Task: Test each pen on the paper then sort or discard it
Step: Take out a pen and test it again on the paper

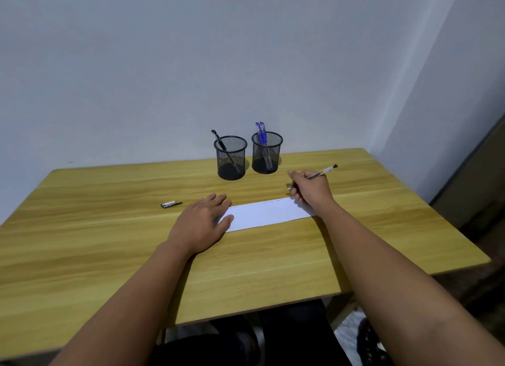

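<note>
Right hand (310, 189) grips a clear-barrelled pen (319, 173), tip just past the far right corner of the white paper strip (269, 214). Left hand (203, 222) lies flat, fingers spread, pinning the paper's left end. Wood-grain table (109, 256): two black mesh cups (231, 158) near its far edge; silver cap (170, 204) toward the left.

Both forearms are bare, with no sleeves, watch or rings showing. Dark trousers (287, 338) cover the legs below the table edge.
</note>
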A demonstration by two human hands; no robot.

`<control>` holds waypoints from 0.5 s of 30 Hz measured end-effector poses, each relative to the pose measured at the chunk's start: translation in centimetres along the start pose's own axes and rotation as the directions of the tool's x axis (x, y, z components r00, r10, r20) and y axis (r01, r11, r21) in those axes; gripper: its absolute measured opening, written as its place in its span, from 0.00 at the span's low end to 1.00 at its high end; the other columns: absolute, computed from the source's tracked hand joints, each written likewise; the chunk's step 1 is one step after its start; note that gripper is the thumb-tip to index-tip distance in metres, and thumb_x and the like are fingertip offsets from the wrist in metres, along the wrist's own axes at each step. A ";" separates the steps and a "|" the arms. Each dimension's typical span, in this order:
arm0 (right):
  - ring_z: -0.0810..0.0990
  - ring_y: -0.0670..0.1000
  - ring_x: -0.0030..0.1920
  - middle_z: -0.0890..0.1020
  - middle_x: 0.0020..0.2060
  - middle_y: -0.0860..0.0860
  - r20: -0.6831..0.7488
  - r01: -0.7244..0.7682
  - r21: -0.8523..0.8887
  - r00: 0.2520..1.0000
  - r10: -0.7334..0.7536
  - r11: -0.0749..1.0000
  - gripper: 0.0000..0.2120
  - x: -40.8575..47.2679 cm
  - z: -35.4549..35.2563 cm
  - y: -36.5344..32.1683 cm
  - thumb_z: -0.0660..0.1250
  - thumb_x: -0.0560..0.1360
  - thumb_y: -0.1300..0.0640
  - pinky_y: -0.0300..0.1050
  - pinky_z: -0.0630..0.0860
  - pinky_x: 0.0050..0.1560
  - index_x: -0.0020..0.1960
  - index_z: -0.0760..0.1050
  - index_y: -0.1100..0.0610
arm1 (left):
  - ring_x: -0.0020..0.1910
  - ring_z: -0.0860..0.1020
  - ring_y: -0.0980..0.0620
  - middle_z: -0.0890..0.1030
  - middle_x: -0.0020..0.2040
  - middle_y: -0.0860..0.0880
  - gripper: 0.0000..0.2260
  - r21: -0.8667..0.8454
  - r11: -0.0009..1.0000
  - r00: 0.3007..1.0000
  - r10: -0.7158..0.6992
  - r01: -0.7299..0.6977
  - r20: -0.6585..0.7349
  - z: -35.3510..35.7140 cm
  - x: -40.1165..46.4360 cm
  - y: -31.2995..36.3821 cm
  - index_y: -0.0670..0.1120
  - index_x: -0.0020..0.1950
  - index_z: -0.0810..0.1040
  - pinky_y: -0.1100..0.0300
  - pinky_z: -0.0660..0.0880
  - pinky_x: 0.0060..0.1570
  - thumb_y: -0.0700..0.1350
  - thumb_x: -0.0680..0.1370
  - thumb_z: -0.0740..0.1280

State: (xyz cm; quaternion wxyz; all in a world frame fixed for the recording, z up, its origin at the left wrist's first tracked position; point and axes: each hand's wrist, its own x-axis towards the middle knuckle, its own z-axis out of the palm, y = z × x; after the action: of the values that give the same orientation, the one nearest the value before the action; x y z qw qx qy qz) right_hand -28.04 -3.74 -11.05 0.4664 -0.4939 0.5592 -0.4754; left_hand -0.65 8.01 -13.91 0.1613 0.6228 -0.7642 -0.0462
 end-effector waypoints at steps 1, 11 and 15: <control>0.75 0.49 0.23 0.78 0.27 0.56 -0.003 0.022 -0.004 1.000 -0.022 1.000 0.23 -0.1 0.1 -0.4 0.74 0.81 0.52 0.39 0.72 0.26 0.31 0.72 0.57 | 0.80 0.59 0.51 0.65 0.79 0.52 0.27 -0.011 1.000 1.000 0.002 -0.002 -0.012 -0.2 -0.1 0.2 0.50 0.78 0.68 0.53 0.60 0.76 0.60 0.82 0.55; 0.77 0.45 0.26 0.84 0.37 0.55 0.128 0.024 0.128 0.991 -0.040 0.991 0.14 -2.3 3.3 -4.2 0.68 0.85 0.50 0.37 0.70 0.26 0.50 0.85 0.59 | 0.54 0.75 0.38 0.79 0.57 0.44 0.19 0.171 0.941 0.924 -0.230 0.291 -0.306 -3.7 -2.1 -5.3 0.47 0.67 0.79 0.45 0.76 0.49 0.51 0.77 0.64; 0.77 0.48 0.27 0.85 0.38 0.56 0.198 -0.010 0.188 0.980 -0.028 0.982 0.05 -3.9 5.0 -4.4 0.69 0.83 0.59 0.38 0.70 0.26 0.49 0.81 0.57 | 0.56 0.75 0.40 0.78 0.57 0.46 0.13 0.179 0.898 0.903 -0.354 0.401 -0.244 -3.9 -3.2 -7.4 0.51 0.61 0.82 0.46 0.74 0.52 0.50 0.78 0.66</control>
State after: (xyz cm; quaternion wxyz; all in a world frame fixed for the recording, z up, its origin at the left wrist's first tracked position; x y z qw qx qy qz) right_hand -22.30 -0.52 -7.04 0.5625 -0.4952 0.4598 -0.4764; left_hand 8.04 10.01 -12.84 0.1556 0.7754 -0.6075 0.0746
